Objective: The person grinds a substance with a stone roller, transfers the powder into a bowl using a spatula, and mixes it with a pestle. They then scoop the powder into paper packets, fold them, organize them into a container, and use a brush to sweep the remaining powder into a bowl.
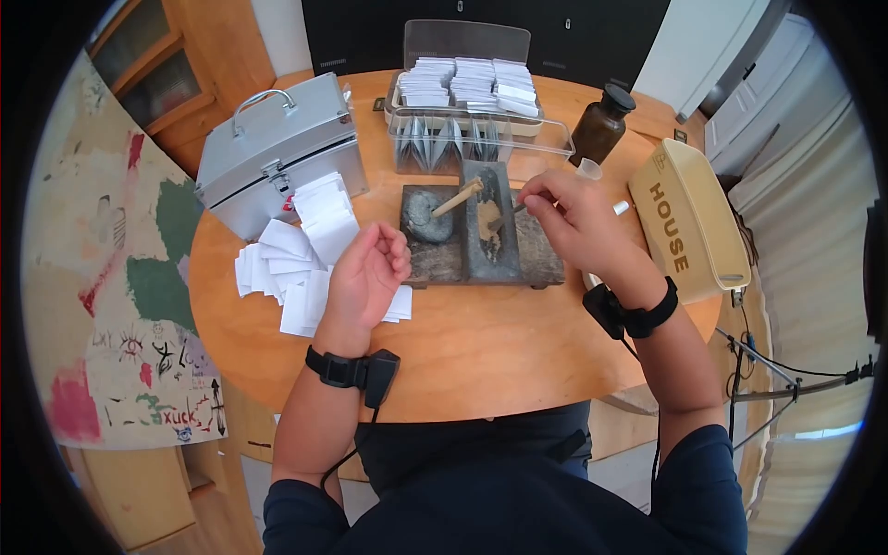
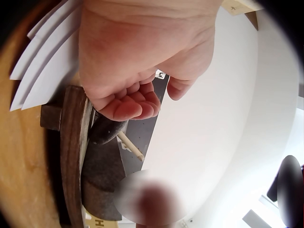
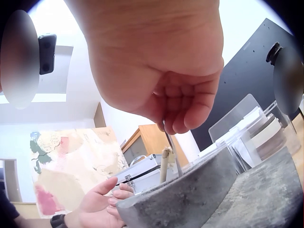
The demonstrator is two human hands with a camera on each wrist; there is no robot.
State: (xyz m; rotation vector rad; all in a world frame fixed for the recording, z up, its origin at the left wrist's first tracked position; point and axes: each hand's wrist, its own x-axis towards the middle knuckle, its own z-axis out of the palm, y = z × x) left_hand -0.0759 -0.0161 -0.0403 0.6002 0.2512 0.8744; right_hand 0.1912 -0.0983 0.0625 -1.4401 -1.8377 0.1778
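Observation:
My right hand [image 1: 583,217] pinches a slim metal tool [image 3: 172,145], like a small spoon, between thumb and fingers. Its lower end dips into the grey stone trough [image 1: 478,262], where tan powder [image 1: 487,217] lies. Left of the trough, a round stone grinding wheel [image 1: 427,227] with a wooden handle [image 1: 459,197] rests on a dark board [image 1: 536,264]. Over the board's left end, my left hand [image 1: 365,273] is raised with fingers loosely bent and nothing in it. The left wrist view shows those fingertips overlapping the wheel.
Folded white papers [image 1: 319,222] spread beside a silver metal case [image 1: 277,153] on the left. Behind the trough stand clear boxes [image 1: 546,136] of paper packets. A brown bottle [image 1: 599,129], a small clear cup [image 1: 589,169] and a yellow HOUSE bin [image 1: 694,222] are on the right.

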